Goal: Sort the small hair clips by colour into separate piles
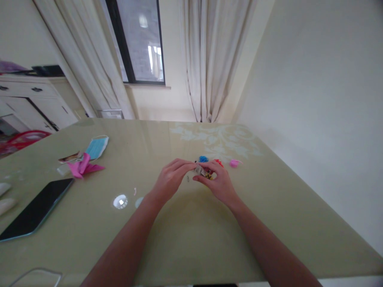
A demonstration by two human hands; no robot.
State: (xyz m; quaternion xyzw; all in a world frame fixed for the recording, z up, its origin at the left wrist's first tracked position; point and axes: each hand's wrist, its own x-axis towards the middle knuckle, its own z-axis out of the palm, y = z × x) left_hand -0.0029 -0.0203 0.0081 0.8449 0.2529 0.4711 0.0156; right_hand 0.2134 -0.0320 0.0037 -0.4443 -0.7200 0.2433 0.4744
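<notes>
My left hand (171, 179) and my right hand (220, 182) meet over the middle of the table (191, 239). Between their fingertips is a small greyish-white item (199, 170), with a yellow and black part (208, 175) beside it, too small to name. The thumb and fingers of my right hand close around it, partly hiding it. My left fingers are pressed together, with their tips at its left side. Just behind the hands lie a blue stringy bundle (203, 158) and a red one (220, 162). A tiny clip-like piece (188, 179) lies between the hands.
Right of the hands lies a small pink bundle (234, 163). At left are a blue face mask (97, 148), folded pink paper (84, 167) and a dark tablet-like device (38, 207). A shiny round object (120, 201) lies nearer. A wall (326, 119) borders the right side.
</notes>
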